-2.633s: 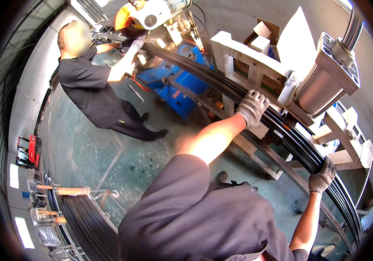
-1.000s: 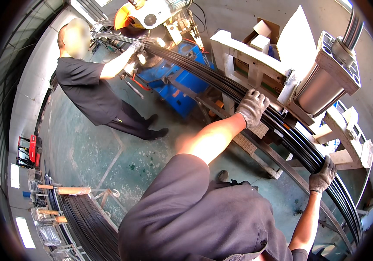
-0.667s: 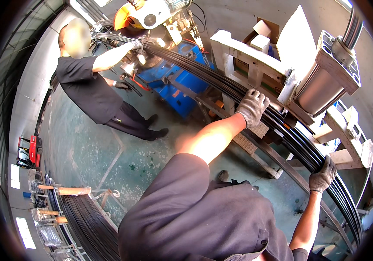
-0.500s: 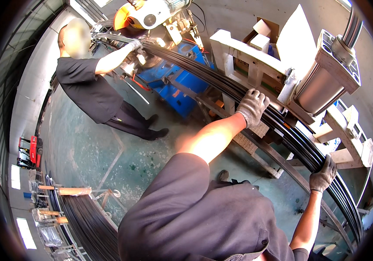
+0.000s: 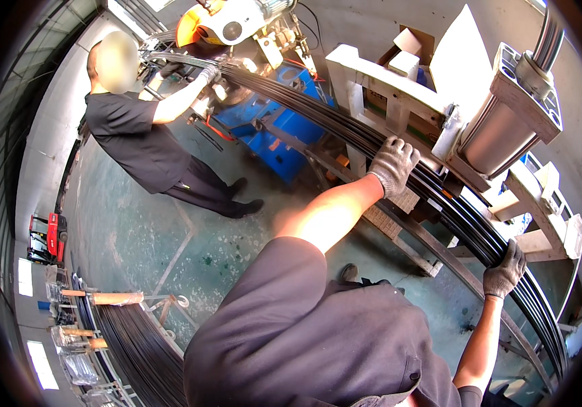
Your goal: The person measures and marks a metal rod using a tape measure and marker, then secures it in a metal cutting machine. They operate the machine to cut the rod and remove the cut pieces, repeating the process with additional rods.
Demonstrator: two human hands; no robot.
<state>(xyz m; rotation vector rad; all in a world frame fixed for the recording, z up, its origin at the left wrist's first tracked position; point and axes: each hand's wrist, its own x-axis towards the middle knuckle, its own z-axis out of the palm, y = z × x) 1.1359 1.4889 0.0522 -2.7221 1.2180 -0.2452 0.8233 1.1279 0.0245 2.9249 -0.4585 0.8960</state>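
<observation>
A long bundle of thin black rods (image 5: 454, 214) runs from the far left machine down to the lower right, bending with the lens. My left hand (image 5: 395, 166), in a grey work glove, is closed over the bundle near its middle. Farther down the same rods, my right hand (image 5: 505, 270), gloved alike, wraps over them with its fingers curled on the far side. The undersides of the rods within both grips are hidden. At the far end a co-worker in dark clothes (image 5: 138, 136) has a gloved hand (image 5: 207, 73) on the bundle.
Beyond the rods stand a pale metal frame (image 5: 399, 105) and a large metal cylinder (image 5: 498, 139). A blue machine base (image 5: 280, 152) with an orange-guarded saw (image 5: 192, 27) sits past the co-worker. A rack of black rods (image 5: 138, 339) lies lower left; a metal rail (image 5: 464, 271) runs alongside me.
The co-worker's other hand has come into sight near the bundle's far end, and the pale bar by their legs no longer shows. My hands keep their places on the rods.
</observation>
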